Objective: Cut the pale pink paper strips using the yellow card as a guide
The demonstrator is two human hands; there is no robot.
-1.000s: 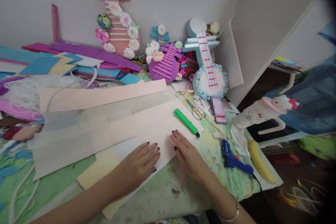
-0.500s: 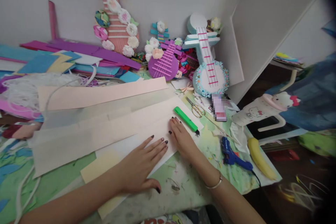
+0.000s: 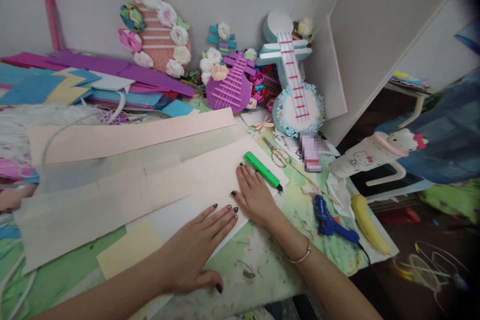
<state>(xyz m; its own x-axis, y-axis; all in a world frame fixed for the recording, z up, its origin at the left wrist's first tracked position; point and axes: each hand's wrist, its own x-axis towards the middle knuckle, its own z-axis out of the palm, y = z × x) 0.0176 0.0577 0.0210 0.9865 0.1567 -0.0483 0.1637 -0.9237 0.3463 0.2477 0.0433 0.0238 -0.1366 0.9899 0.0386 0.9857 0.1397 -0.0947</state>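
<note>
My left hand (image 3: 197,247) lies flat on white paper (image 3: 180,215), its fingers stretched out and its thumb spread to the side. Just right of it, my right hand (image 3: 257,195) rests palm down, fingers extended, at the right end of a pale pink sheet (image 3: 206,170). Neither hand holds anything. A green utility knife (image 3: 262,170) lies beside the right fingertips with its dark tip toward me. Beyond it are gold-handled scissors (image 3: 277,154). A second pale pink strip (image 3: 142,135) and translucent grey paper (image 3: 75,220) spread to the left. Yellow paper (image 3: 129,250) shows near my left forearm.
A blue glue gun (image 3: 333,222), a banana (image 3: 369,225) and a white tumbler (image 3: 360,155) are at the right edge. Lute-shaped crafts in pink (image 3: 157,35), purple (image 3: 230,90) and pale blue (image 3: 298,105) lean along the wall. Coloured sheets (image 3: 123,75) pile up at the left.
The view has shifted slightly, moving most things leftward in the picture. My right thumb is spread further from its fingers. Both hands stay on the paper.
</note>
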